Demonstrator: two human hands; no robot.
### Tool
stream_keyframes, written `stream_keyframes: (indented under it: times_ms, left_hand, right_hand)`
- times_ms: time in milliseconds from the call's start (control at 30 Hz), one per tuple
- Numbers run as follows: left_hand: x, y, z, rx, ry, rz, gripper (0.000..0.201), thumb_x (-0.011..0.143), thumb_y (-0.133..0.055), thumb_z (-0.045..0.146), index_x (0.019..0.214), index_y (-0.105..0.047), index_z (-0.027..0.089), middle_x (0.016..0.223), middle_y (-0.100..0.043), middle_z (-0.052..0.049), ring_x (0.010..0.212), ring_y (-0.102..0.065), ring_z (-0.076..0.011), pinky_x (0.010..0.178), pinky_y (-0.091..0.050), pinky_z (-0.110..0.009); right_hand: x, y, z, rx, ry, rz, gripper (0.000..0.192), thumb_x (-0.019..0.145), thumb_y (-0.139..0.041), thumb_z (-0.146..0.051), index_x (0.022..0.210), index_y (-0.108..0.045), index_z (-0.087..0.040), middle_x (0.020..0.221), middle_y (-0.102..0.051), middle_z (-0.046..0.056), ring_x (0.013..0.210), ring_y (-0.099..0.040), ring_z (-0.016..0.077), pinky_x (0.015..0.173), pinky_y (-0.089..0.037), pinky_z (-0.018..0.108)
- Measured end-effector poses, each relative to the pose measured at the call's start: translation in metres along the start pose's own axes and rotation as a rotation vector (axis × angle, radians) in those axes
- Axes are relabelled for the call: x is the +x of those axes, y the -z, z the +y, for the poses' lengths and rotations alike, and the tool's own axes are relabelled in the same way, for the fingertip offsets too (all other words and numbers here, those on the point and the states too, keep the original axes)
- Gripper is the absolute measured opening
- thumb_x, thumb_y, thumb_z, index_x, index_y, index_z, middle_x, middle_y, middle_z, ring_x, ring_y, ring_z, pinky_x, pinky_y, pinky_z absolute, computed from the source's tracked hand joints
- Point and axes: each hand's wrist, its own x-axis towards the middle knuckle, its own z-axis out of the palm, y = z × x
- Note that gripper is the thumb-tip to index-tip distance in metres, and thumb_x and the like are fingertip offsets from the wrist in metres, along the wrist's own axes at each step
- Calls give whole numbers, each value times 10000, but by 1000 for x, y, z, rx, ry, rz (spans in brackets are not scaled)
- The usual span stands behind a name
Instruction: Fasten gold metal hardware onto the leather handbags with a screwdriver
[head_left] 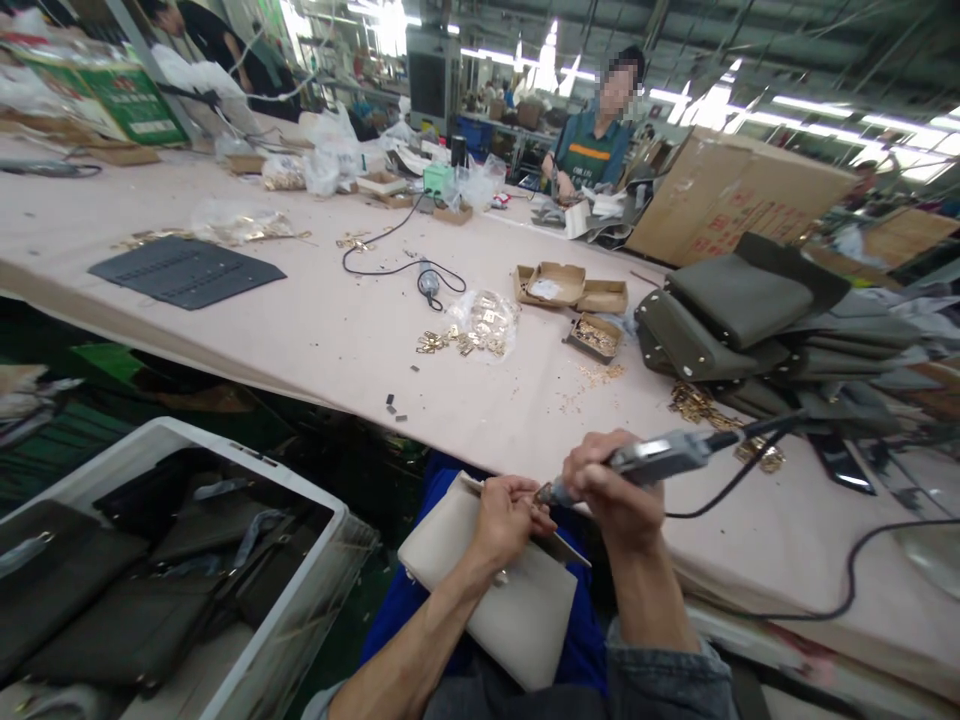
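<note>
Beige leather, in the form of a pale bag (pixel 502 595), lay across the person's lap over a blue apron (pixel 409 610), just below the near edge of the bench (pixel 315 340). The left hand (pixel 508 515) was clenched on the bag's upper edge, fingers pinching a small fitting there. The right hand (pixel 607 490) was wrapped tight around a grey electric screwdriver (pixel 660 458), whose tip met the bag right beside the left fingertips. A black cord (pixel 847 580) ran from the tool's rear end over the bench to the right.

On the bench beyond the hands, loose brass hardware (pixel 697 405) lay scattered beside a stack of dark olive bags (pixel 739 310). Further left sat a clear plastic pouch of brass pieces (pixel 487 322), with small open cardboard boxes (pixel 570 287) near it and another corded tool (pixel 429 285) just beside them. A dark grey perforated panel (pixel 187 270) lay flat well to the left. A large cardboard carton (pixel 739 205) stood behind the olive bags.

On the floor to the left of the person stood a white plastic crate (pixel 247 560) holding dark bags. Across the bench, a co-worker in a green apron (pixel 592 150) was bent over work there.
</note>
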Motion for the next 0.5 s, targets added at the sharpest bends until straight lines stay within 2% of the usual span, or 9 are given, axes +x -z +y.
stream_keyframes:
  times_ms: [100, 200, 267, 367, 433, 500]
  left_hand:
    - [-2, -2, -6, -58, 18, 11, 317, 828, -627, 316, 1015, -663, 63, 813, -737, -129, 627, -747, -216, 557, -604, -276]
    - [-7, -4, -5, 14, -44, 42, 291, 863, -623, 303, 1032, -669, 71, 865, -746, -140, 650, -754, -215, 556, -598, -265]
    - [-12, -6, -3, 145, -143, 81, 245, 884, -632, 287, 1033, -675, 98, 848, -748, -116, 641, -748, -212, 558, -586, -265]
    - [-19, -8, -4, 460, -402, 147, 121, 915, -623, 245, 963, -680, 150, 812, -734, -80, 642, -728, -205, 607, -565, -281]
    - [-21, -9, -7, 653, -571, 189, 102, 935, -583, 210, 923, -674, 166, 818, -726, -88, 686, -717, -220, 660, -558, -309]
    - [-20, -11, -11, 770, -676, 228, 130, 951, -543, 188, 940, -671, 171, 827, -723, -101, 722, -707, -238, 686, -554, -331]
  right_hand:
    - [11, 39, -10, 246, 22, 398, 163, 795, -742, -213, 853, -591, -195, 711, -552, -57, 448, -403, 27, 490, -459, 173]
    - [16, 87, -1, 93, -90, 828, 254, 712, -748, -158, 809, -514, -179, 765, -578, -28, 511, -477, 41, 544, -524, 192]
    - [15, 114, 14, -69, -148, 1020, 289, 704, -727, -144, 782, -453, -195, 744, -578, -23, 529, -515, 67, 559, -556, 223]
    - [6, 140, 38, -239, -177, 1128, 347, 728, -723, -164, 757, -383, -228, 661, -538, -49, 550, -568, 116, 603, -607, 300]
    - [-2, 150, 47, -371, -223, 1145, 341, 733, -732, -206, 748, -393, -233, 625, -541, -44, 575, -615, 166, 624, -627, 376]
    - [-11, 156, 47, -533, -277, 1123, 306, 714, -753, -256, 743, -451, -220, 620, -581, -10, 628, -662, 227, 645, -631, 441]
